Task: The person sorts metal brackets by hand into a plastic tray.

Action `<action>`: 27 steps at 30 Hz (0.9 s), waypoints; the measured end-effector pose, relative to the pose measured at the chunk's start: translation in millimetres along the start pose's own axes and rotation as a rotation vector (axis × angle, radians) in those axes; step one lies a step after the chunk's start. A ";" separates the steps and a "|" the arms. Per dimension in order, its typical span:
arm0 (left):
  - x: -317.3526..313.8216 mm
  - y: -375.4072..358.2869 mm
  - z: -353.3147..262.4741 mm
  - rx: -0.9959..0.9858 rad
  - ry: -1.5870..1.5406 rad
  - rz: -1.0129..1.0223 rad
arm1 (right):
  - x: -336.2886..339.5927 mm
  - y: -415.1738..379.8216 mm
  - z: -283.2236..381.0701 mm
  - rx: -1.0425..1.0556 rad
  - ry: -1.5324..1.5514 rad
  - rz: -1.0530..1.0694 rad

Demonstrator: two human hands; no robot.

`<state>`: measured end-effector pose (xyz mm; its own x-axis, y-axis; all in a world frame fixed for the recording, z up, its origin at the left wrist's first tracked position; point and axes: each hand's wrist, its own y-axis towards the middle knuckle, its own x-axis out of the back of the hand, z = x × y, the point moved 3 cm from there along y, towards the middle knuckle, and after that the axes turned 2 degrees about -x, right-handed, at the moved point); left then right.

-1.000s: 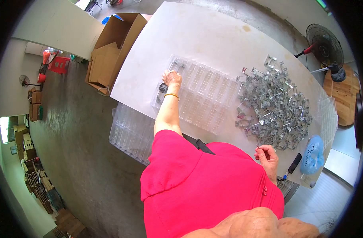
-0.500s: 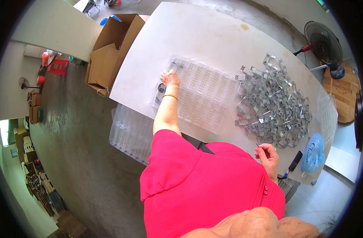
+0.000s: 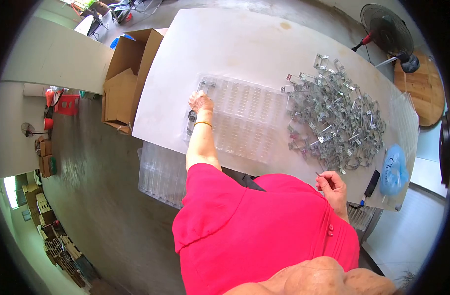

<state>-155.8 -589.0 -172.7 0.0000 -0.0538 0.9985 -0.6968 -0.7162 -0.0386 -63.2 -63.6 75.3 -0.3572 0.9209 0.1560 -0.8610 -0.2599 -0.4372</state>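
My left hand (image 3: 201, 102), a yellow bangle at its wrist, is over the left end of a clear plastic tray (image 3: 252, 123) with rows of slots. Its fingers are curled down among metal parts in the tray's end column, and what they grip is hidden. A metal bracket with a dark piece (image 3: 192, 117) lies just below this hand. Beside the table's near edge, my right hand (image 3: 334, 191) is closed, with a thin dark metal piece (image 3: 318, 173) between thumb and finger. Above it spreads a large heap of small metal brackets (image 3: 335, 115).
Right of the heap are a blue plastic bag (image 3: 394, 169), a black-handled object (image 3: 370, 188) and clear trays (image 3: 406, 118). An open cardboard box (image 3: 129, 81) stands left of the table (image 3: 225, 37). More clear trays (image 3: 161, 172) sit below its edge. A fan (image 3: 387, 30) stands far right.
The view has shifted slightly. My left hand stays at the tray's left end, and my right hand keeps its pinch on the thin piece near the table edge.
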 end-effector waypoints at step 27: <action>32.5 -222.6 -164.1 -0.454 -0.965 0.331 | 15.7 -8.7 -2.2 0.073 0.009 0.028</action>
<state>-118.4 -317.1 -125.4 0.1857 -0.8540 0.4860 -0.9630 -0.2566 -0.0830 -60.5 -46.2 79.6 -0.3787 0.9155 0.1361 -0.8748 -0.3061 -0.3755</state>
